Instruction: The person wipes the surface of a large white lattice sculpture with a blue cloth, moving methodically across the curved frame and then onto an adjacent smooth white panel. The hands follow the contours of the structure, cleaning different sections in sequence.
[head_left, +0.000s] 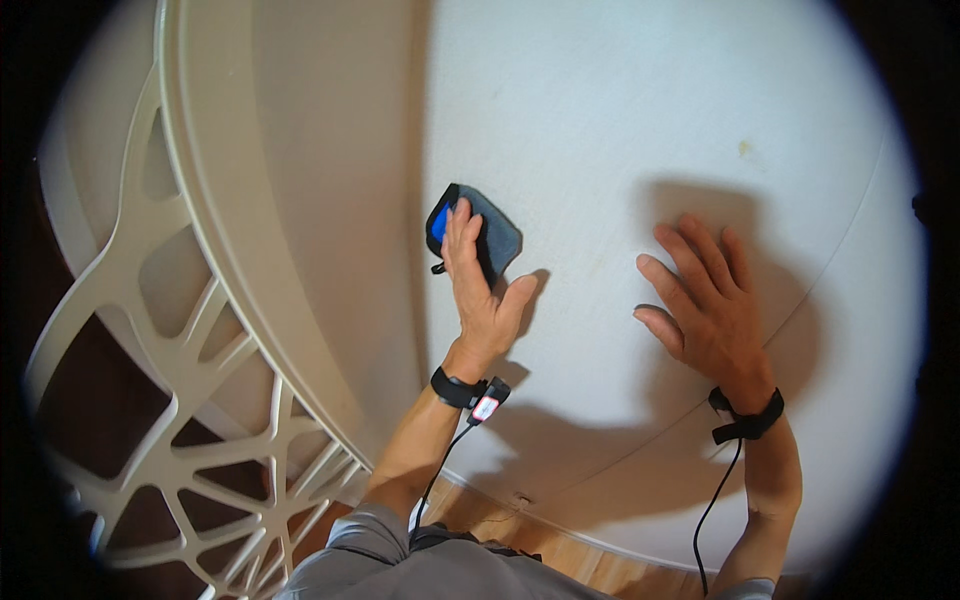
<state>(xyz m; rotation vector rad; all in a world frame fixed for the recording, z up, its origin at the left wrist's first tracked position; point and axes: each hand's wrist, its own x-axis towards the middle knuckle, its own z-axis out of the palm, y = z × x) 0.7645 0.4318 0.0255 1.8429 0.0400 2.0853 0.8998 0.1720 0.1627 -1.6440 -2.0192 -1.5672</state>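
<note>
My left hand (476, 281) lies over a grey cloth-like pad or mitt (491, 229) with black edging and a blue patch, at the left edge of the pale wall (585, 150). The fingers are stretched over the pad and the thumb is spread to the right; whether they grip it is hard to tell. My right hand (709, 300) is at the wall on the right with its fingers apart and nothing held. Each wrist wears a black strap with a cable.
A cream lattice screen (172, 397) with a moulded frame stands at the left. A thin line or seam (806, 292) crosses the wall, and a small yellowish spot (745, 148) is at the upper right. Wooden flooring (570, 555) and a small fitting (523, 499) show below.
</note>
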